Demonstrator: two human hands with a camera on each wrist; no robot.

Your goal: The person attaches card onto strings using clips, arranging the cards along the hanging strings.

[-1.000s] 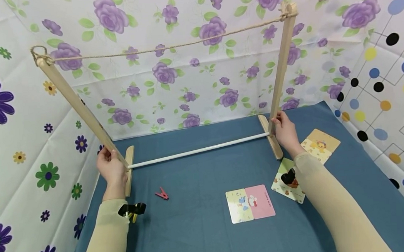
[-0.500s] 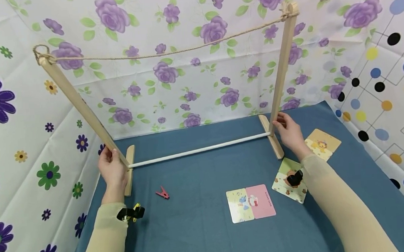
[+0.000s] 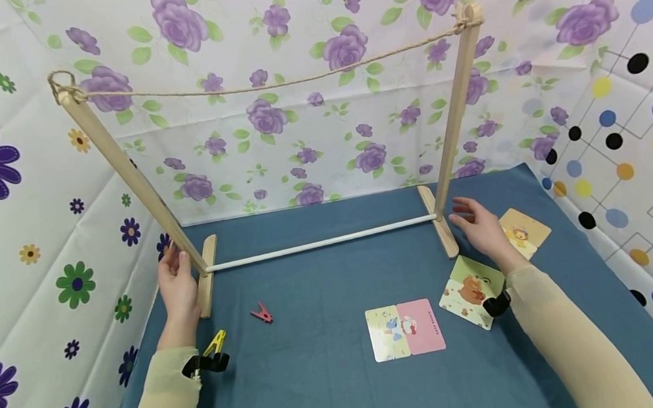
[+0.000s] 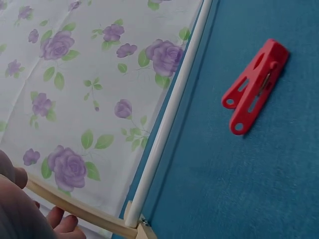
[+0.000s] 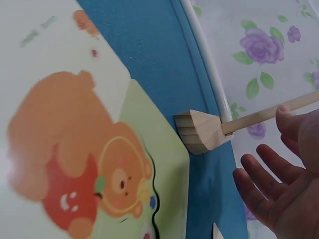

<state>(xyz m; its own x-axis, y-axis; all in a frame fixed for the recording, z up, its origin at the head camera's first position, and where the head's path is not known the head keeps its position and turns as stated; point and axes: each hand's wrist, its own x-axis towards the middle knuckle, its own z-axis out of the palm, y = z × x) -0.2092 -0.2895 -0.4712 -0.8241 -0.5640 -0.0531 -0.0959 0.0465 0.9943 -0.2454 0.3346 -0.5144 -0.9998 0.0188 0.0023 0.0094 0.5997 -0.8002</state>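
Observation:
A wooden stand [image 3: 307, 249] with two upright posts, a white crossbar and a twine line [image 3: 274, 84] between the post tops stands on the blue cloth. My left hand [image 3: 177, 288] is beside the foot of the left post [image 3: 128, 172]; in the left wrist view its thumb and loose fingers lie on either side of the wood, not gripping it. My right hand [image 3: 482, 229], fingers spread and relaxed, is just right of the right post [image 3: 456, 115] and apart from it. Below that hand lies a green bear card [image 3: 469, 289], large in the right wrist view.
A red clothespin [image 3: 263, 313] lies at centre left, and a yellow clothespin [image 3: 216, 342] shows beside the left wrist. A pink and yellow card [image 3: 404, 329] lies at the front; an orange card [image 3: 526, 232] is at the right. Patterned cloth walls [image 3: 300, 137] enclose the table.
My right hand has let go of the right post and moved right and down. My left hand's grip on the left post has loosened, and it has shifted slightly down.

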